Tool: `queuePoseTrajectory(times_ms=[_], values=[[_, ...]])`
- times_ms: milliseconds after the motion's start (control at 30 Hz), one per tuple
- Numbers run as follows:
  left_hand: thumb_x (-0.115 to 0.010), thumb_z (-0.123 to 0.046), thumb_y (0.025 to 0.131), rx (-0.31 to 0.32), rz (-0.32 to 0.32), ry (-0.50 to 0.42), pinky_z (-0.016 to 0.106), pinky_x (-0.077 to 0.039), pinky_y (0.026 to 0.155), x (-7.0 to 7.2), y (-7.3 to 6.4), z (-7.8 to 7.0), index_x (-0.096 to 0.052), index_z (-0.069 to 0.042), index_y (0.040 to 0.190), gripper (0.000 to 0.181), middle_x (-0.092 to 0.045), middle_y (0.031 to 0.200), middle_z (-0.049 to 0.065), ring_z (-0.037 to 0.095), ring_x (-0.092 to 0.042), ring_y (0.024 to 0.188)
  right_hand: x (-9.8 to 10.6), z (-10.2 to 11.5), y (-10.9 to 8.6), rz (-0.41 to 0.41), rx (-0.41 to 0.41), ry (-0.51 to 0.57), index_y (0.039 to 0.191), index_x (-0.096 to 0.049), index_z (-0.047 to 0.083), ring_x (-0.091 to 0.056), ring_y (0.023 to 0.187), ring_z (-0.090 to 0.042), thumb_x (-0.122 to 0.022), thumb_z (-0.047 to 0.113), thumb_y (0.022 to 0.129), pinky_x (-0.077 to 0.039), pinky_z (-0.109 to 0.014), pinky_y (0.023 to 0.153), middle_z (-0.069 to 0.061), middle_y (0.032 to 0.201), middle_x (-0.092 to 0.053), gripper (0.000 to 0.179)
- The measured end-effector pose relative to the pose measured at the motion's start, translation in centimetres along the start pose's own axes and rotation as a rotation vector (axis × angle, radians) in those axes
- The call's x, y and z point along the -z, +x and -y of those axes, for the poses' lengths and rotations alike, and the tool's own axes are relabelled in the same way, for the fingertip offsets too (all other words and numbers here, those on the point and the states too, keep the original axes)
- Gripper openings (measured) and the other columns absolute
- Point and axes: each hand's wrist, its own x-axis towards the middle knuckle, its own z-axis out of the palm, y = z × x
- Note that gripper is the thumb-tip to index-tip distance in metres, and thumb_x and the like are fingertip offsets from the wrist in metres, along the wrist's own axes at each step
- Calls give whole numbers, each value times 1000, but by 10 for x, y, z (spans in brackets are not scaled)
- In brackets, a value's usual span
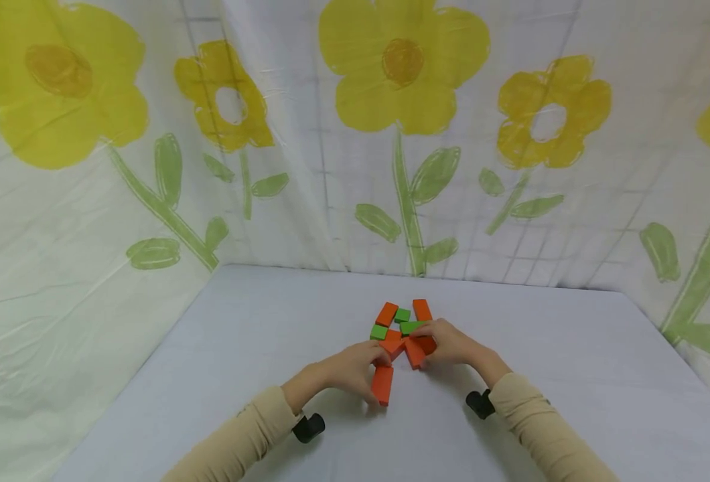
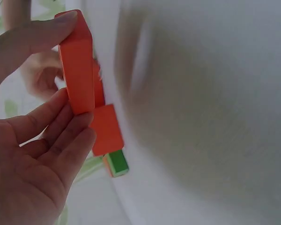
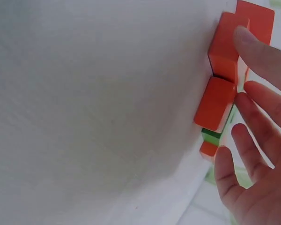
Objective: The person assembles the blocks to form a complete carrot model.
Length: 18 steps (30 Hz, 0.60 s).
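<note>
My left hand (image 1: 350, 368) pinches a long orange-red block (image 1: 382, 384), thumb at its near end and fingertips at the far end. In the left wrist view that block (image 2: 77, 75) stretches from thumb to fingertips. Across from it, my right hand (image 1: 449, 343) holds another orange-red block (image 1: 414, 353), with the thumb on the end of this block (image 3: 225, 44) in the right wrist view. Between the hands lies an orange-red piece (image 1: 392, 349). A long green block (image 1: 412, 328) sits just beyond the right fingers, which partly cover an orange block (image 1: 429, 344).
Farther back on the white table (image 1: 258, 321) lie a small green block (image 1: 379, 332), a second green block (image 1: 402, 314), and two orange blocks, one left (image 1: 386, 314) and one right (image 1: 422, 310). A flowered curtain (image 1: 295, 201) hangs behind the table.
</note>
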Motion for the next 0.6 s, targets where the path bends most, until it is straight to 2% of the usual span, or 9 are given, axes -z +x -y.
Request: queuePoseTrajectory(times_ms=[100, 267, 600], values=[[-88, -22, 70, 10, 20, 34, 20, -45, 85, -8, 1, -1, -61, -8, 113, 54, -52, 107, -6, 5, -50, 97, 1, 2, 2, 21, -32, -9, 121, -65, -1, -47, 110, -34, -82, 14, 74, -44, -47, 89, -19, 127, -57, 52], [-89, -22, 70, 35, 30, 45, 19, -44, 81, -17, 3, -1, -61, -8, 113, 54, -51, 103, -7, 5, -47, 91, 1, 5, 6, 46, -42, -18, 123, -64, -1, -44, 111, -35, -84, 16, 72, -44, -49, 91, -21, 128, -54, 57], [-88, -23, 70, 55, 18, 35, 21, -45, 85, -19, 3, -2, -60, -7, 114, 54, -53, 107, -4, 7, -49, 95, -3, 3, 6, 23, -65, -5, 118, -64, 0, -43, 113, -34, -84, 15, 71, -43, -50, 92, -20, 127, -54, 54]])
